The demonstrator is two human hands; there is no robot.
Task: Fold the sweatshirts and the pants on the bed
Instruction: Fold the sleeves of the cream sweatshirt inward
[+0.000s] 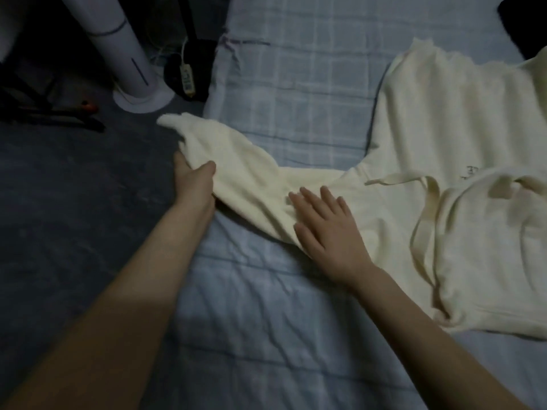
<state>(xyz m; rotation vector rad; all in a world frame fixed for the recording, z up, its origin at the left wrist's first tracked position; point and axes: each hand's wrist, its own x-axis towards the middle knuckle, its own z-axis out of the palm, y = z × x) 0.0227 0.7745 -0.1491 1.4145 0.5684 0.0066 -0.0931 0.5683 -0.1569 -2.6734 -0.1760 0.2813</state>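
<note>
A cream hooded sweatshirt (pixel 450 137) lies spread on the blue checked bed cover (pixel 296 99), its hood and drawstrings toward the lower right. One sleeve (pixel 236 161) stretches left past the bed's edge. My left hand (pixel 194 180) grips that sleeve near the cuff, thumb on top. My right hand (pixel 328 229) lies flat with fingers spread on the sleeve's upper part, close to the shoulder. No pants are in sight.
Left of the bed is dark grey floor (pixel 74 187). A white tower appliance (pixel 130 48) stands on it, with a power strip and cables (pixel 186 75) beside it and dark objects (pixel 50 110) at far left. A dark item (pixel 524 22) sits at the top right corner.
</note>
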